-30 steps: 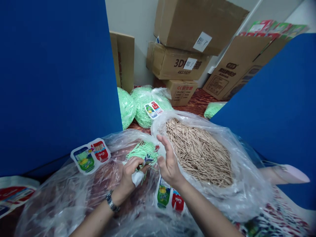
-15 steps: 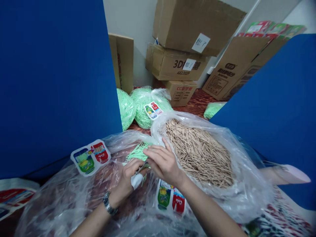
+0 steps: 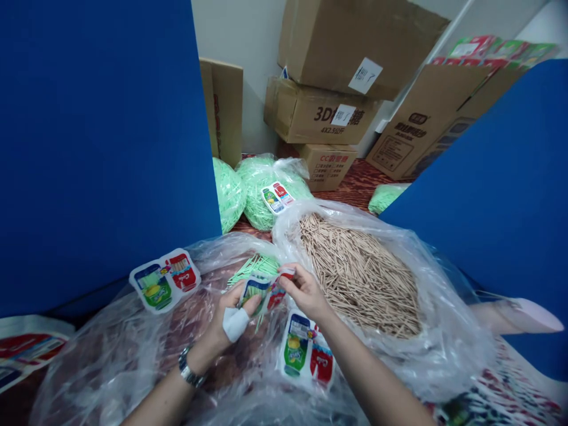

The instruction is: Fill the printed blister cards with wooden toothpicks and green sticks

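My left hand (image 3: 237, 313), with a white wrap at the thumb base and a watch on the wrist, grips a small printed packet (image 3: 257, 286) by its green side. Pale green sticks show through that side. My right hand (image 3: 304, 290) pinches the packet's red end between thumb and fingers. Just behind it, loose green sticks (image 3: 255, 266) lie in a clear plastic bag (image 3: 146, 349). To the right, a second plastic bag (image 3: 457, 331) stands open, full of brown sticks (image 3: 364, 272). Below my right hand lies a green-and-red packet (image 3: 306, 349); another packet (image 3: 165, 280) lies to the left.
Tied bags of green sticks (image 3: 255, 204) sit behind, one with a packet (image 3: 277, 197) on top. Stacked cardboard boxes (image 3: 328, 112) stand against the wall. Blue panels (image 3: 102, 148) rise on both sides. An open carton (image 3: 412, 124) at back right holds several packets.
My right hand has drawn back from over the green sticks and closed on the packet's red end. The packet has turned, so its printed front now shows.
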`<control>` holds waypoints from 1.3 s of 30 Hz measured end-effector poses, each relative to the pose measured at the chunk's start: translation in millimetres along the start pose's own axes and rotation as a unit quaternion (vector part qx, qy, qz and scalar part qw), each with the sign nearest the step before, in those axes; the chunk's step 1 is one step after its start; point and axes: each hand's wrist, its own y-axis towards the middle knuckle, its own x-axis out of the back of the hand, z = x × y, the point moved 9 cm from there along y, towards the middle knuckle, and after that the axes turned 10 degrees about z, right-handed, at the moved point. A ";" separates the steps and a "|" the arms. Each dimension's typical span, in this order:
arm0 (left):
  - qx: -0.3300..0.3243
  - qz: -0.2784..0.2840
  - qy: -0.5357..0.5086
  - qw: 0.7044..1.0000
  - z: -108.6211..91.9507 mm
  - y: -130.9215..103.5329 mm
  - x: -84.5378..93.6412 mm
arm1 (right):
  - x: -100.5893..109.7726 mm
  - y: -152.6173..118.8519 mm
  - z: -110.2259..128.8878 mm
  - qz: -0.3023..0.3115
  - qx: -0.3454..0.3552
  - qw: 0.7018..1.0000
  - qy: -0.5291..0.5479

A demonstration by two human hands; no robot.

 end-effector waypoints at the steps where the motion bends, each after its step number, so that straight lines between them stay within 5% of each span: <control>1: -0.008 -0.011 0.003 1.000 1.0 0.2 2.6 | 0.3 -1.6 -3.5 -0.027 -0.007 1.000 0.013; 6: -0.019 -0.087 0.009 0.996 4.7 -5.6 13.7 | -9.9 -4.7 -12.1 -0.055 -0.034 0.997 0.033; 11: -0.001 -0.037 -0.011 0.999 0.6 -4.7 -2.2 | -2.1 -8.1 -14.9 -0.110 -0.035 0.992 0.054; 16: 0.033 -0.062 -0.040 0.997 11.7 -2.9 0.4 | -15.0 -8.9 -19.5 -0.057 -0.051 0.995 0.060; 21: 0.020 -0.169 -0.076 0.982 17.2 -9.3 20.8 | 2.2 -17.7 -14.2 -0.175 -0.019 0.983 0.056; 25: 0.002 -0.100 0.017 0.995 7.6 -8.4 14.3 | -19.2 -13.4 -14.5 -0.072 -0.045 0.995 0.061; 31: 0.008 -0.163 0.067 0.984 10.6 -17.1 34.0 | 1.6 -19.5 -11.4 -0.155 -0.028 0.986 0.048; 35: -0.021 -0.146 -0.026 0.989 17.0 -15.2 25.8 | -16.4 -15.6 -11.9 -0.072 -0.045 0.995 0.047; 39: -0.037 -0.110 -0.137 0.984 23.5 -13.1 15.4 | -14.7 -18.5 -12.8 -0.104 -0.054 0.991 0.066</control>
